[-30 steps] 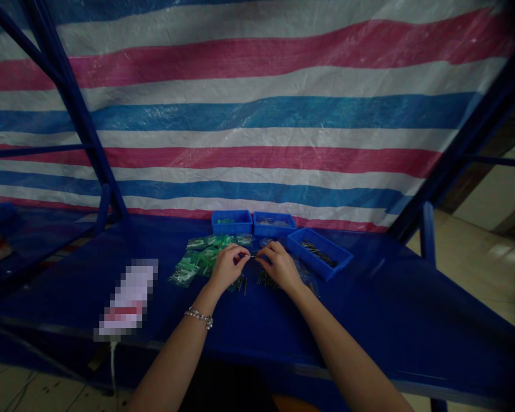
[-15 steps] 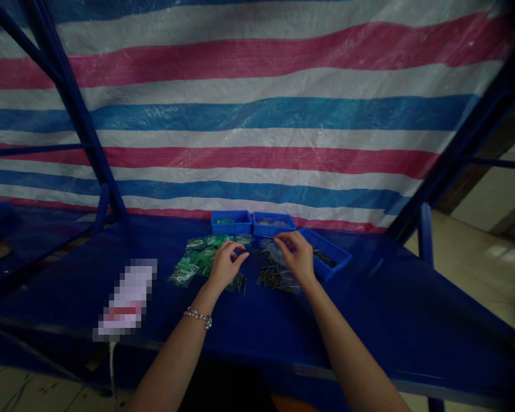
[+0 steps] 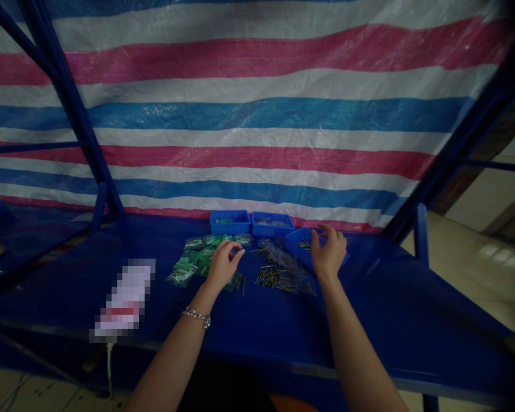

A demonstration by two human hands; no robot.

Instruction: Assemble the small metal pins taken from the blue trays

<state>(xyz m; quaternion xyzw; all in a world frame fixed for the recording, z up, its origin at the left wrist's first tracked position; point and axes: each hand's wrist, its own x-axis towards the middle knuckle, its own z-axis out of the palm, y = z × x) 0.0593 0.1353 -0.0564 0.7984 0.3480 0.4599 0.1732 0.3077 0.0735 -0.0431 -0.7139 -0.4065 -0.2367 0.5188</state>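
Head view: my right hand (image 3: 328, 252) reaches over the angled blue bin (image 3: 298, 245) of thin metal pins (image 3: 304, 245), fingers spread, holding nothing I can see. My left hand (image 3: 223, 264) rests on small green packets (image 3: 197, 258), fingers loosely curled; I cannot tell whether it holds anything. More loose pins (image 3: 271, 276) lie on the blue surface (image 3: 249, 320) between my hands. I judge them light, stiff and slippery, best pinched mid-shaft between thumb and fingertip.

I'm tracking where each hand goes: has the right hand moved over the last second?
Yes. The right hand has left the left hand at the table's middle and gone right and away, now over the angled blue tray.
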